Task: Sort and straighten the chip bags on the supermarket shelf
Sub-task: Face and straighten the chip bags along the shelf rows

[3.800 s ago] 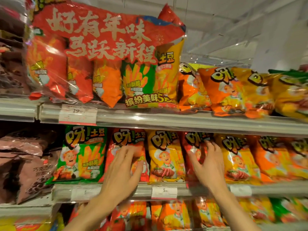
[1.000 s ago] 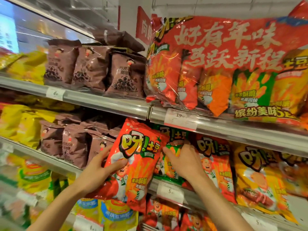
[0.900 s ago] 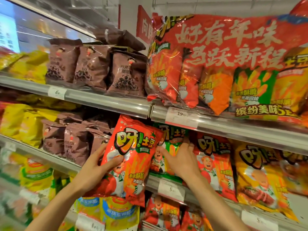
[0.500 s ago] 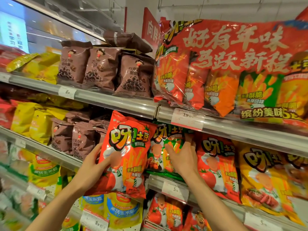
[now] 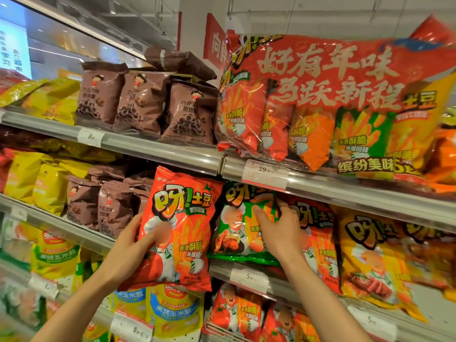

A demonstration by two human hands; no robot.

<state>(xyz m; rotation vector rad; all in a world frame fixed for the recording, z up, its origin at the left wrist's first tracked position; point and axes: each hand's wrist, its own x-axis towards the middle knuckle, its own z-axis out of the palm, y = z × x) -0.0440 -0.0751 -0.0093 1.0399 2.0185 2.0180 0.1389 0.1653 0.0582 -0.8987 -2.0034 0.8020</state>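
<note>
My left hand (image 5: 134, 245) grips a red chip bag (image 5: 182, 225) by its left edge and holds it upright in front of the middle shelf, off the row. To its right a green chip bag (image 5: 237, 225) stands on the middle shelf (image 5: 249, 277). My right hand (image 5: 278, 230) grips the green bag at its right side, with the thumb across the front. Another red bag (image 5: 320, 245) and a yellow bag (image 5: 370, 253) stand to the right on the same shelf.
Brown snack bags (image 5: 145, 104) fill the upper shelf (image 5: 153, 149) and the middle shelf's left part (image 5: 103, 208). A large red multipack (image 5: 320, 99) sits upper right. More red bags (image 5: 237, 314) and corn snack bags (image 5: 172, 309) stand on the shelf below.
The view turned left since 3.8 s ago. The red bag came off the row in my left hand and rose slightly; my right hand stayed on the green bag.
</note>
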